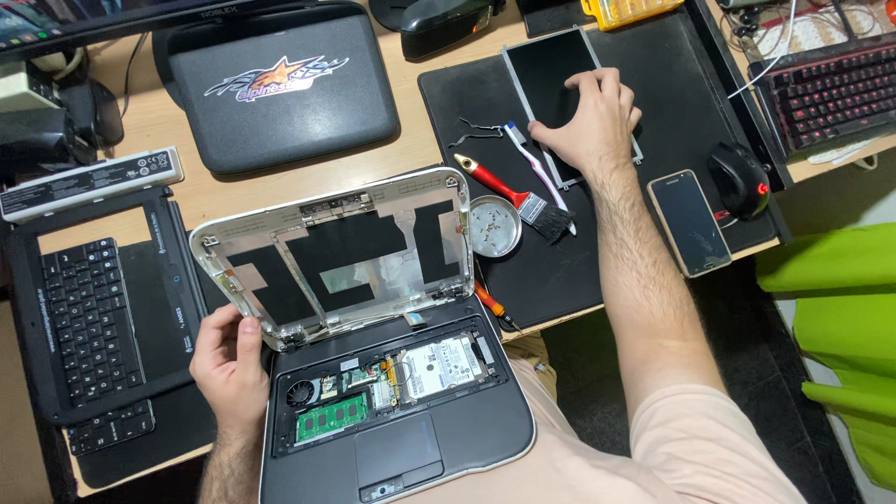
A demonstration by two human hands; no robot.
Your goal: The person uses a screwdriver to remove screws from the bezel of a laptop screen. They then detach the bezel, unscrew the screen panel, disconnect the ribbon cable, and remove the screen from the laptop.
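Black screen panel (pixel 558 84) under the flat right hand (pixel 590 119); left hand (pixel 229 364) pinches the laptop lid (pixel 336 252).

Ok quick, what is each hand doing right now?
Left hand: closed, gripping the lower left corner of the silver-rimmed laptop lid shell.
Right hand: open, fingers pressed flat on the thin black screen panel.

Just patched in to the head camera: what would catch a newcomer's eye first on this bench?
The opened small laptop at bottom centre, its fan, green memory stick and drive bare, with the left hand on the corner of its empty lid shell. Up right, the right hand rests on a loose screen panel on the black mat, beside a red-handled brush.
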